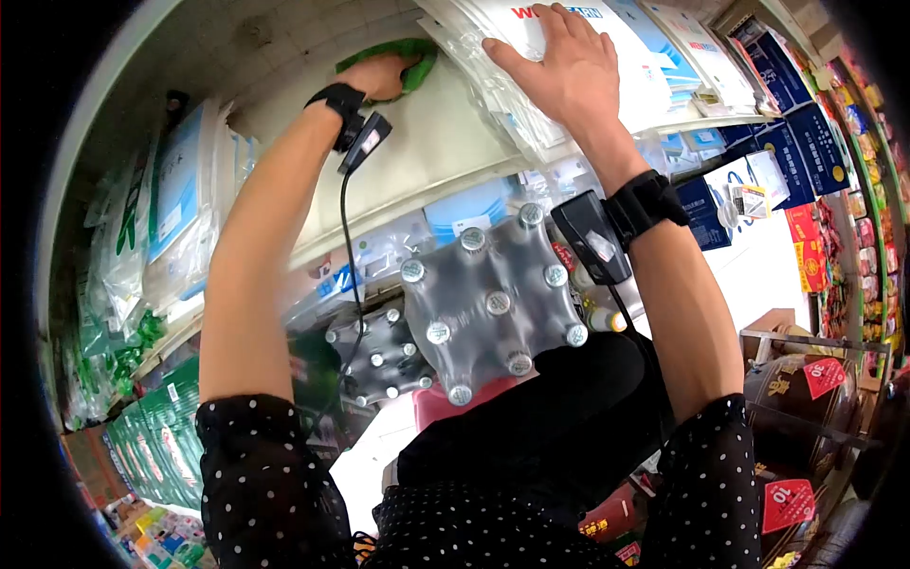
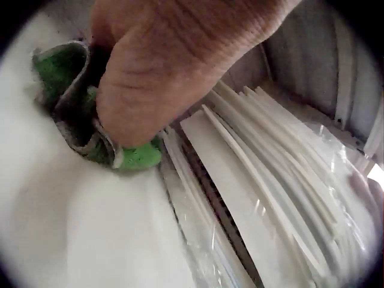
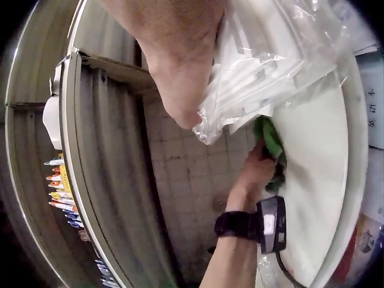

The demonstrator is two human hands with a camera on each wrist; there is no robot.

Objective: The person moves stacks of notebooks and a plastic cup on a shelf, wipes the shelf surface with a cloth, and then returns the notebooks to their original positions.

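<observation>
My left hand [image 1: 376,76] grips a bunched green cloth [image 1: 418,66] against the white shelf [image 1: 427,137], far back on it. In the left wrist view the crumpled cloth [image 2: 141,157] shows a pale edging, and the thumb side of the hand [image 2: 156,72] covers part of it. Fingers spread and fairly straight, my right hand [image 1: 573,76] lies on a stack of white, plastic-wrapped packets [image 1: 474,57] beside the cloth. Seen from the right wrist, its thumb is at the crinkled edge of the clear wrapping [image 3: 258,78]; the other fingers are hidden there.
Below the shelf stand shrink-wrapped bottle packs [image 1: 474,284]. Bagged goods [image 1: 175,204] fill the shelf's left end. Blue boxes [image 1: 806,142] are at the right, with dark red-tagged containers [image 1: 801,408] lower down. Pens [image 3: 60,192] line a rack behind the shelf.
</observation>
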